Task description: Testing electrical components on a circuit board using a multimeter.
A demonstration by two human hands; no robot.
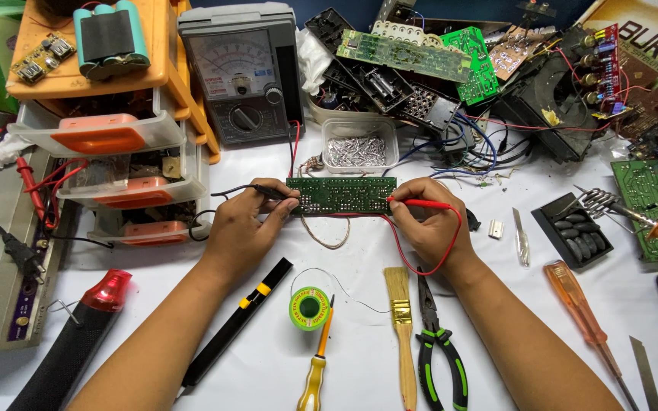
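A long green circuit board point(342, 195) lies solder side up in the middle of the white table. My left hand point(247, 228) pinches a black test probe point(266, 191) whose tip rests on the board's left end. My right hand point(429, 221) grips a red test probe point(420, 202), its tip touching the board's right end. Red and black leads run back to the grey analog multimeter point(244, 72) standing behind the board.
In front of my hands lie a black tool point(237, 323), a green solder spool point(309, 307), a yellow screwdriver point(318, 358), a brush point(401, 320) and green-handled pliers point(439, 350). A drawer unit point(116, 144) stands left; circuit boards are piled behind; a soldering iron point(649, 222) sits right.
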